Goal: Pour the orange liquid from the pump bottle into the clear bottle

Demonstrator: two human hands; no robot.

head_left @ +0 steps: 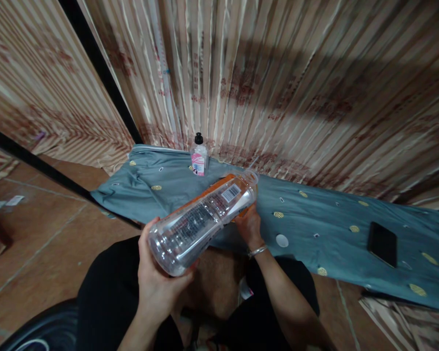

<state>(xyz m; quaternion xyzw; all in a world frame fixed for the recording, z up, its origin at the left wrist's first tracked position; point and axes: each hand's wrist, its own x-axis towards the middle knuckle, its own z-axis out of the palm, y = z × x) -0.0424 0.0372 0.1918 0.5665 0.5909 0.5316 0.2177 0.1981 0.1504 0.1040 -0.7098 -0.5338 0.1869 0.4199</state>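
A large clear plastic bottle (190, 229) with a barcode and an orange label lies tilted across both hands, its mouth pointing up and to the right. Fingers of my left hand (157, 278) are wrapped round its base. My right hand (249, 225), with a bracelet at the wrist, grips it near the neck from below; most of those fingers are hidden behind the bottle. The mouth appears uncapped, and a thin pale streak shows just above it. A round white disc, perhaps a cap (282, 240), rests on the cloth right of my right hand.
Behind the large bottle, a small clear bottle (199, 158) with a black top and pink label stands on the blue-green cloth (314, 214). A black phone (382, 244) lies at the right. Dark poles (102, 68) cross the left side, and a striped curtain (259, 87) hangs behind.
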